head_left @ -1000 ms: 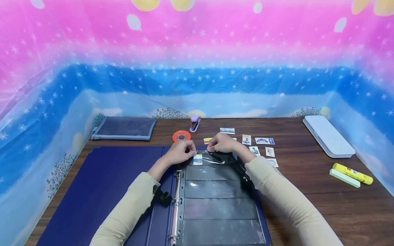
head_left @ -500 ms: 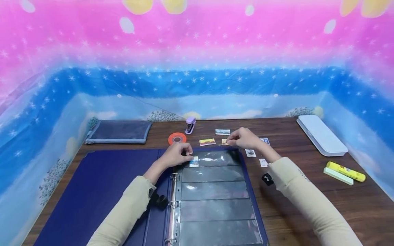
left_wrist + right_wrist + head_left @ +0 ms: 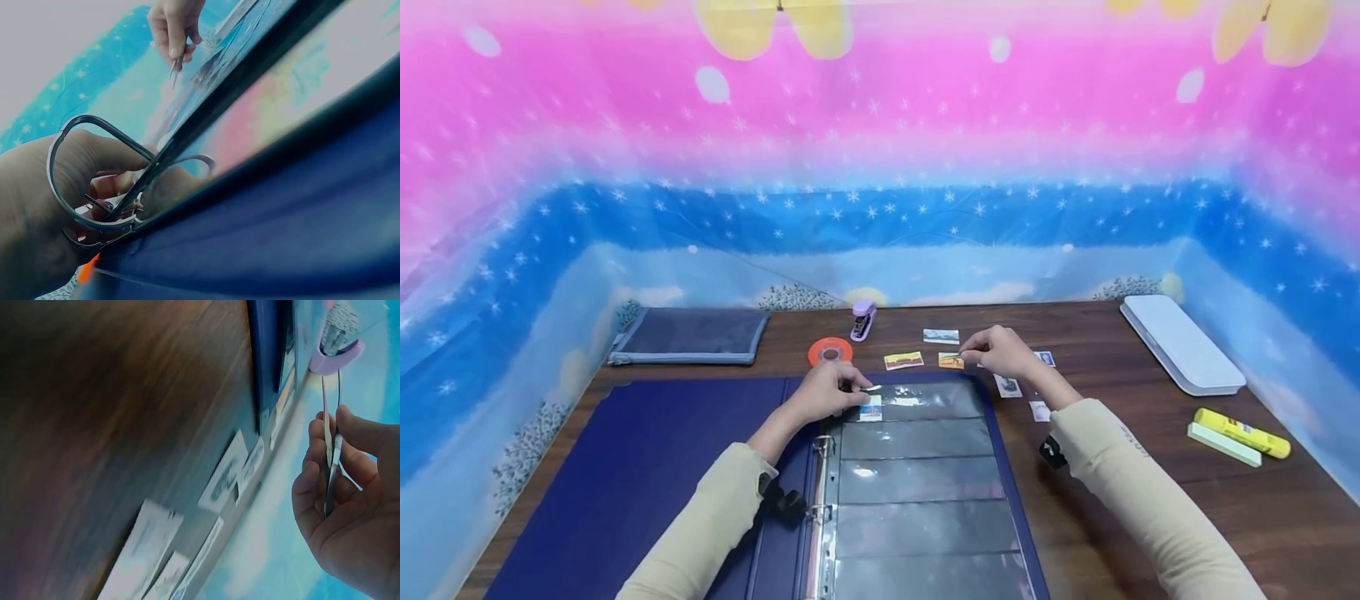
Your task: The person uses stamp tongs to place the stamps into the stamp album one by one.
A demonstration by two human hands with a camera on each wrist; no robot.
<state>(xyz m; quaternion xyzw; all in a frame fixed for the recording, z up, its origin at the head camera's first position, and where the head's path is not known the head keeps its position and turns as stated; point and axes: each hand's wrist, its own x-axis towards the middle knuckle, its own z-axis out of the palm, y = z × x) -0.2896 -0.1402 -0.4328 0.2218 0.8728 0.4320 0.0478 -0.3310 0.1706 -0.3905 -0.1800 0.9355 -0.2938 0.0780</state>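
A navy ring binder (image 3: 685,467) lies spread with a black page of clear pocket strips (image 3: 917,442) on its rings. A small blue-and-white stamp (image 3: 870,408) sits in the top strip's left end. My left hand (image 3: 826,392) pinches the page's top edge beside that stamp; in the left wrist view a binder ring (image 3: 51,156) partly covers its fingers. My right hand (image 3: 1000,352) holds metal tweezers (image 3: 330,450) between thumb and fingers. Their tips overlap an orange stamp (image 3: 951,361) on the table beyond the binder.
More stamps lie around it, among them a red-yellow one (image 3: 903,360) and a pale one (image 3: 941,336). An orange tape disc (image 3: 831,351), lilac stapler (image 3: 863,320) and mesh pouch (image 3: 688,337) stand behind. At right are a white case (image 3: 1182,344), glue stick (image 3: 1242,432) and pale green bar (image 3: 1223,444).
My right hand has left the page's top pocket and moved right to the orange stamp with the tweezers. The lifted film now lies flat. My left hand stays at the page's top left.
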